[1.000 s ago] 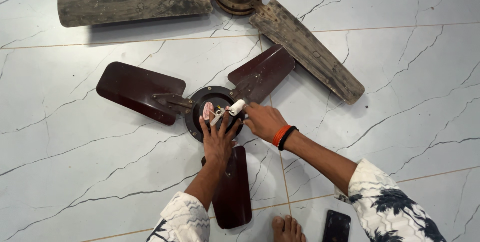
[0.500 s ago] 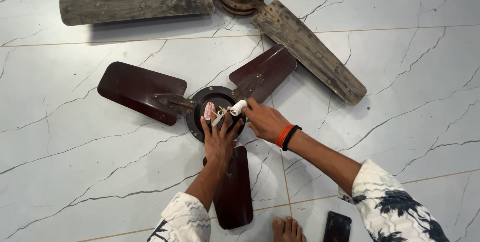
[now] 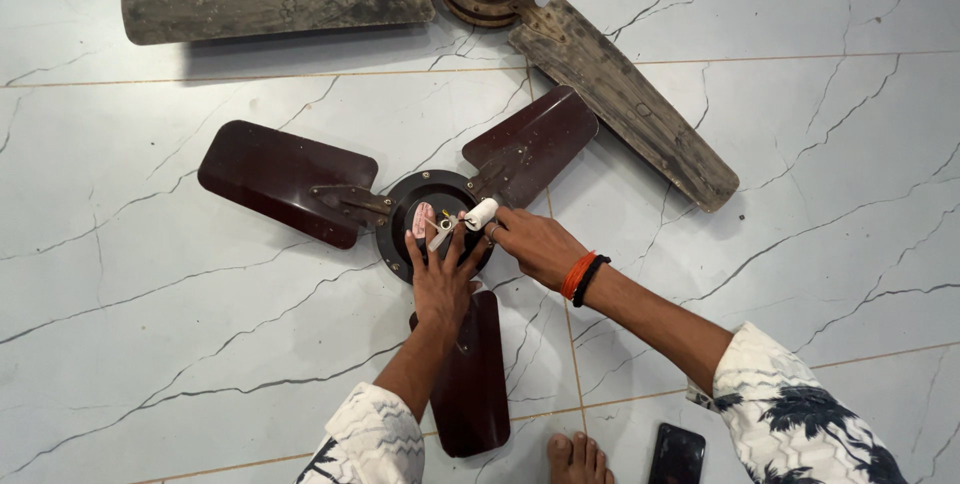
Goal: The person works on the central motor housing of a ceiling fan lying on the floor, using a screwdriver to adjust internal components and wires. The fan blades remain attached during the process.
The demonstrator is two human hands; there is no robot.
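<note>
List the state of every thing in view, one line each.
Dark red fan: flat on the floor, hub facing up.
White cylinder: at the hub, pinched by the right hand's fingers.
Left hand: resting spread on the hub, holding nothing.
Right hand: gripping the white cylinder.
Old brown fan: lying flat, dirty and worn, untouched.
Black phone: on the floor, screen dark.

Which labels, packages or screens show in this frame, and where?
Pink label: oval sticker on the dark fan hub, by the left hand.
Phone: dark blank screen, flat on the floor at the bottom edge, beside a bare foot.
</note>
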